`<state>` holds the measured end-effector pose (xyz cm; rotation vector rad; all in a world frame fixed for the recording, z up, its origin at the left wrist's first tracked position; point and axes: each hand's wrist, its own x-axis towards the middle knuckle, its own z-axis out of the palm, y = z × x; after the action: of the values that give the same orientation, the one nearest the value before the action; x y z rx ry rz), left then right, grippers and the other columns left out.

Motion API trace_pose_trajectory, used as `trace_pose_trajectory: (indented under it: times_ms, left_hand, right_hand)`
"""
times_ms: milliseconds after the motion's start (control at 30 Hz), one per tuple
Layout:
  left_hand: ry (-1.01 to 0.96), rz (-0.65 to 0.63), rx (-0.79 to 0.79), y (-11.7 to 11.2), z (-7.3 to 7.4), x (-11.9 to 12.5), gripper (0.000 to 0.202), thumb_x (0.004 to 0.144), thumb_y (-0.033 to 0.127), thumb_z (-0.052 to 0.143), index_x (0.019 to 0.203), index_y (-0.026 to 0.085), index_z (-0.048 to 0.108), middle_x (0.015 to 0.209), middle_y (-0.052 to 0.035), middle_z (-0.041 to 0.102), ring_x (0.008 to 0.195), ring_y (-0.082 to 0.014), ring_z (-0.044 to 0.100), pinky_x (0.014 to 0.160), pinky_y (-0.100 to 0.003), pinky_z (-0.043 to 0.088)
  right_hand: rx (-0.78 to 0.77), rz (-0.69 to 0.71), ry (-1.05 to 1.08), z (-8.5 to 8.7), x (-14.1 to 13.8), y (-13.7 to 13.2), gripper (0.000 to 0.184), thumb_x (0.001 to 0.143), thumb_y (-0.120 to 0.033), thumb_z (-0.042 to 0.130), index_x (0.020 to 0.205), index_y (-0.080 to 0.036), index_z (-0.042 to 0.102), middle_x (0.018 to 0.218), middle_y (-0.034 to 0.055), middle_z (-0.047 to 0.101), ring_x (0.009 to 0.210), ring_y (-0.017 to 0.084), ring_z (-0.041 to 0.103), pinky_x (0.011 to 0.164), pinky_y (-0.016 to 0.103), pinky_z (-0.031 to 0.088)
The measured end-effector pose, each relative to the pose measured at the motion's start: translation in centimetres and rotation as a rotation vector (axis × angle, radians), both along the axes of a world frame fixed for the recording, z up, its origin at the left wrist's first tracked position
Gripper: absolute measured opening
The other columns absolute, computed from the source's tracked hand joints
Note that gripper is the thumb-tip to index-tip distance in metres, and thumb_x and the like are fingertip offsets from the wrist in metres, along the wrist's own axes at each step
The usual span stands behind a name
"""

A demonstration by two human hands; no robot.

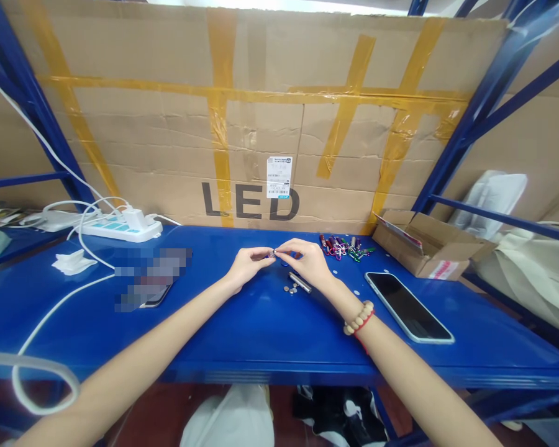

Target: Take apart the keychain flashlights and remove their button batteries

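My left hand point(249, 266) and my right hand point(306, 264) meet above the middle of the blue shelf. The fingertips of both are pinched on one small shiny metal piece point(272, 253), too small to name. Below my right hand lies a silver metal tube point(300, 282). Several small button cells point(292, 288) are scattered beside its left end. Behind my right hand is a pile of colourful small metal cylinders with clips point(342, 246), in red, purple and green. A beaded bracelet point(359, 318) circles my right wrist.
A phone point(409, 307) lies at right, before an open cardboard box point(431, 242). At left are a white power strip point(121, 228), looping white cables, crumpled tissue point(73, 262) and a partly blurred phone point(156, 297). A large cardboard panel point(168, 143) stands behind the blue shelf point(242, 335).
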<state>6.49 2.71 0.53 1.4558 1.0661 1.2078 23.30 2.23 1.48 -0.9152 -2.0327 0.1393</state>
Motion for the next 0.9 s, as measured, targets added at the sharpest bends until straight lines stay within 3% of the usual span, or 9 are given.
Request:
trace_pose_trajectory:
  times_ms: [300, 533, 733, 900]
  left_hand:
    - [-0.020, -0.017, -0.030, -0.2, 0.1, 0.1, 0.036, 0.051, 0.029, 0.078, 0.084, 0.015, 0.071, 0.090, -0.0072, 0.072, 0.094, -0.0243, 0.063, 0.092, -0.039, 0.044]
    - [-0.036, -0.026, 0.007, -0.2, 0.1, 0.0, 0.039, 0.052, 0.030, 0.077, 0.087, 0.013, 0.071, 0.094, -0.0075, 0.071, 0.097, -0.0246, 0.061, 0.092, -0.037, 0.044]
    - [-0.015, -0.012, 0.019, -0.2, 0.0, 0.0, 0.035, 0.053, 0.029, 0.076, 0.084, 0.013, 0.071, 0.093, -0.0074, 0.072, 0.097, -0.0248, 0.061, 0.090, -0.037, 0.044]
    - [-0.043, 0.052, -0.016, -0.1, 0.3, 0.0, 0.034, 0.051, 0.028, 0.077, 0.081, 0.013, 0.071, 0.089, -0.0074, 0.072, 0.094, -0.0238, 0.062, 0.090, -0.037, 0.044]
  right_hand:
    - [-0.027, -0.024, 0.006, 0.0, 0.0, 0.1, 0.023, 0.082, -0.036, 0.055, 0.078, -0.021, 0.072, 0.093, 0.0041, 0.067, 0.075, 0.012, 0.060, 0.053, 0.021, 0.042]
    - [0.001, 0.022, 0.033, -0.1, -0.1, 0.1, 0.016, 0.079, -0.029, 0.059, 0.075, -0.020, 0.071, 0.090, 0.0042, 0.066, 0.071, 0.011, 0.059, 0.050, 0.020, 0.040]
    - [-0.055, 0.031, -0.070, 0.3, 0.2, -0.2, 0.015, 0.077, -0.029, 0.061, 0.086, -0.022, 0.070, 0.098, 0.0036, 0.063, 0.070, 0.009, 0.057, 0.051, 0.019, 0.039]
    - [-0.190, 0.059, -0.119, 1.3, 1.3, -0.3, 0.026, 0.072, -0.041, 0.066, 0.087, -0.020, 0.071, 0.077, 0.0024, 0.067, 0.063, 0.011, 0.057, 0.055, 0.021, 0.040]
